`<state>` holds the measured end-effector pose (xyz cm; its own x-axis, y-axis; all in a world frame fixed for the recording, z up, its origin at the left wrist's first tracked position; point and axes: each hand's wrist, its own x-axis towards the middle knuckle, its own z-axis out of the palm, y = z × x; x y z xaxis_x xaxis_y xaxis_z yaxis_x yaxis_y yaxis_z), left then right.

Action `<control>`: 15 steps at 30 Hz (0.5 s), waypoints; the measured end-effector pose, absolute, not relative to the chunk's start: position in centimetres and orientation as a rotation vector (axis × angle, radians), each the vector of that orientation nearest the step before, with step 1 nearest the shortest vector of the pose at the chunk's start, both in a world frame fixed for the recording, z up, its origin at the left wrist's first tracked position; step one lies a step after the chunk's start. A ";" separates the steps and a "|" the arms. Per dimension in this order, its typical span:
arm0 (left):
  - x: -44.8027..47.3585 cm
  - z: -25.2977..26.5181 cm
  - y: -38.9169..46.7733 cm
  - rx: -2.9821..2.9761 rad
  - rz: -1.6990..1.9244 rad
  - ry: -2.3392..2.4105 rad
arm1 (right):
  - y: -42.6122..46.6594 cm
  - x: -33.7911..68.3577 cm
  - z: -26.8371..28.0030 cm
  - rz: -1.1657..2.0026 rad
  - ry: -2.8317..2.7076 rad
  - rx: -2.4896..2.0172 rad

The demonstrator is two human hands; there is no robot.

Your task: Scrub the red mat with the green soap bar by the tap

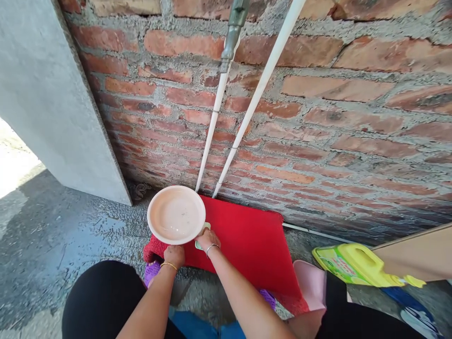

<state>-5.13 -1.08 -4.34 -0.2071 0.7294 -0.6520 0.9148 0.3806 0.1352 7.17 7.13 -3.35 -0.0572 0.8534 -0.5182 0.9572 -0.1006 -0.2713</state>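
A pale pink plastic basin is at the left end of a red mat, its inside facing me, with a few dark specks and wet glints. My left hand is closed at the basin's near rim; its fingers are mostly hidden below the edge. My right hand, a bracelet at its wrist, is closed on a light green object, perhaps a brush, right beside the basin's right rim. Only the ends of that object show. Whether the right hand also touches the basin I cannot tell.
Behind the mat rises a brick wall with two white pipes and a metal valve. A grey slab stands left over wet concrete. A yellow detergent bottle lies right, past a pink object.
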 end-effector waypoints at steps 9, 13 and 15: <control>-5.4 -5.2 -1.0 1.485 -0.368 1.969 | 5.9 16.1 -1.0 -0.680 1.798 2.121; -5.6 -4.9 -0.9 1.521 -0.389 1.936 | 2.9 13.2 -1.8 -0.790 1.937 2.008; -5.6 -4.5 -0.9 1.531 -0.392 1.942 | 1.6 11.2 -2.4 -0.842 2.021 1.922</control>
<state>-5.56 -0.90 -4.52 -0.1294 0.7620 -0.6345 0.9484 0.2819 0.1453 11.24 1.61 -2.42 -0.1151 0.8380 -0.5334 0.9689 -0.0237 -0.2463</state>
